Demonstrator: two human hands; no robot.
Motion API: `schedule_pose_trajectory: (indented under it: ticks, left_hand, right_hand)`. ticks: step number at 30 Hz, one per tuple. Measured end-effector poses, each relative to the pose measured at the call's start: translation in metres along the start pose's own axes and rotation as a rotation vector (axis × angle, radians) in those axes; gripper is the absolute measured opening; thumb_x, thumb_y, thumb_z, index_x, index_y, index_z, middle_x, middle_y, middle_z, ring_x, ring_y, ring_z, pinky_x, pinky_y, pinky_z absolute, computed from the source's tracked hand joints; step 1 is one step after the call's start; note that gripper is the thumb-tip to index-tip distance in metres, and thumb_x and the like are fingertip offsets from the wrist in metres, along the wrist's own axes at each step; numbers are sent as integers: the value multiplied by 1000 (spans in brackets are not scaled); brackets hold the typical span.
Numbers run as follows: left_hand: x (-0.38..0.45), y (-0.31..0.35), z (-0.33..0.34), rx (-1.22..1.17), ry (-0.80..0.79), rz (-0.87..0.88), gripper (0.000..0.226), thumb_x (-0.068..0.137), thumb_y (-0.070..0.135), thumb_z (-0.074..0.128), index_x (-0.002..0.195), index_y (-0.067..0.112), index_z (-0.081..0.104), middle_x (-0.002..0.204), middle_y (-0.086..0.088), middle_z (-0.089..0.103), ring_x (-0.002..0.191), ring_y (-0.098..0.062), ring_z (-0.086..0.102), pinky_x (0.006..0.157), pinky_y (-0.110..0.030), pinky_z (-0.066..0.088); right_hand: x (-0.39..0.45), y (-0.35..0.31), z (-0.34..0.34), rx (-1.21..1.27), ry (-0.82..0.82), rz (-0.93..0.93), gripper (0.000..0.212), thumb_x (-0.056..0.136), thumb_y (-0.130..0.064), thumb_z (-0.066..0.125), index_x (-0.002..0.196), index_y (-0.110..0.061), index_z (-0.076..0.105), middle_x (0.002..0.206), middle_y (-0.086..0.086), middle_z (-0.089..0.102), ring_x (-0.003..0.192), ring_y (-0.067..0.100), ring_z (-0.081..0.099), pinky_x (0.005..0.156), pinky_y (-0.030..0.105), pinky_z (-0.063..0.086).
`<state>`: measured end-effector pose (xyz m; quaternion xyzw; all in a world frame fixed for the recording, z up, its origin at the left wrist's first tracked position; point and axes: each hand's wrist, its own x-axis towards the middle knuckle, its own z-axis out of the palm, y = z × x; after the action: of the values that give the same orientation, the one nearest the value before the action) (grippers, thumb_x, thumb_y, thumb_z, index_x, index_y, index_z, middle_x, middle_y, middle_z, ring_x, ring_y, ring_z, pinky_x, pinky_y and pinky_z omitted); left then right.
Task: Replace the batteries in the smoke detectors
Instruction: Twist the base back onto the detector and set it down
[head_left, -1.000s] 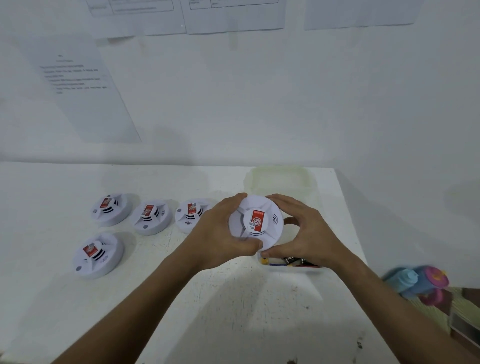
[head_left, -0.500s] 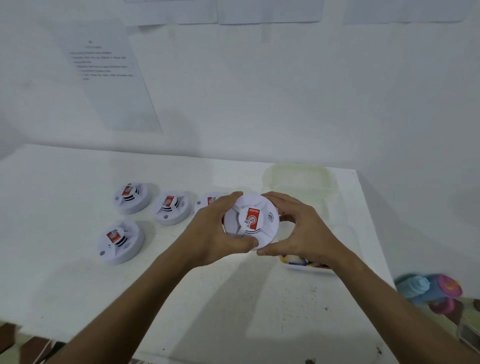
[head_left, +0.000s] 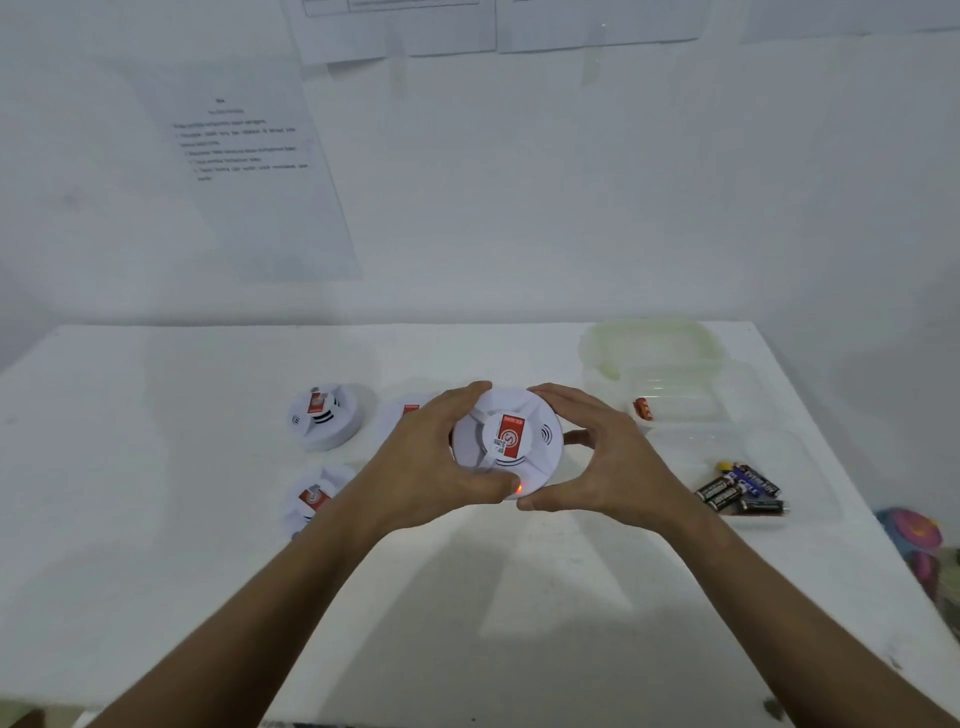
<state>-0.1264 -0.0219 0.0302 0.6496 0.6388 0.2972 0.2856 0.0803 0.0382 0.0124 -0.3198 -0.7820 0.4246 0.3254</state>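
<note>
Detectors sit at the table's (head_left: 156, 519) left: one far (head_left: 323, 415), one nearer (head_left: 314, 499), and what looks like a third (head_left: 405, 410) behind the left hand (head_left: 431, 462). That hand and the right hand (head_left: 602, 457) curl round the held smoke detector (head_left: 511, 441), its small light glowing orange. Batteries (head_left: 740, 491) lie in a clear tray (head_left: 810, 467) at right.

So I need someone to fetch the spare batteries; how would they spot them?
Start at the white table and go to its right edge. There, right of the right hand, lies a clear shallow tray. The batteries are the small dark cluster inside it, the only black things among white detectors.
</note>
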Motion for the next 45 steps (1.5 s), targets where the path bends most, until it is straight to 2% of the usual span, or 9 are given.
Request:
schedule_pose_trajectory:
  ticks: [6,11,14,19,22,27,30,37,45]
  left_hand:
    - [-2,-18,-12,9,-44,27,59,64,42,80,117,27,59,107,11,67,103,-10,62,91,-32,52]
    - [-5,-21,-22,-35,-137,22,57,73,30,82,109,53,44,97,39,57,95,20,54,78,-2,42]
    - [-4,-22,-23,-58,-171,8,73,74,39,80,133,44,38,110,36,52,103,18,51,87,-5,41]
    - [-3,-16,-20,-40,-185,38,96,67,58,78,147,31,33,137,19,52,122,-3,51,106,-31,44]
    - [-1,-16,-17,-38,-177,38,108,58,71,73,149,32,29,142,17,49,125,-4,50,105,-34,45]
    - [-2,-13,-19,-51,-204,98,95,63,45,87,142,37,36,120,26,57,97,3,58,71,-17,50]
    - [-4,-15,-21,-57,-199,123,93,63,35,89,142,35,39,111,29,59,92,0,59,64,-19,53]
    - [-6,-20,-22,-85,-178,171,85,64,31,89,137,37,45,112,21,63,91,-7,62,63,-14,48]
    - [-13,-31,-19,-79,-171,128,89,60,42,88,137,40,44,122,21,59,106,-14,60,89,-38,56]
  right_hand:
    - [-1,-6,24,2,39,31,86,54,-23,96,131,-20,58,130,-10,61,119,13,58,90,24,53]
    - [-5,-12,28,29,32,70,82,57,-19,95,130,-23,58,128,-14,62,118,10,59,90,23,54]
    - [-6,-13,26,22,24,86,80,59,-19,94,130,-24,58,126,-16,62,115,8,59,89,22,54]
    - [-9,-13,19,8,14,111,80,59,-19,94,130,-24,58,125,-17,61,115,8,59,91,24,54]
    - [-9,-13,11,-2,2,112,78,60,-19,94,129,-28,59,123,-20,61,114,5,59,90,22,54]
    - [-8,-11,1,-9,-28,112,78,60,-20,94,129,-28,59,125,-19,60,116,6,58,90,21,53]
    - [-8,-11,2,-22,-41,109,79,60,-21,94,128,-34,57,128,-22,58,117,3,57,89,16,51]
    - [-8,-8,9,-8,-45,114,83,60,-20,93,133,-29,54,128,-20,59,117,5,56,90,18,52]
    - [-15,-4,20,-2,-40,130,89,60,-17,94,136,-28,50,129,-19,57,120,8,56,92,25,54]
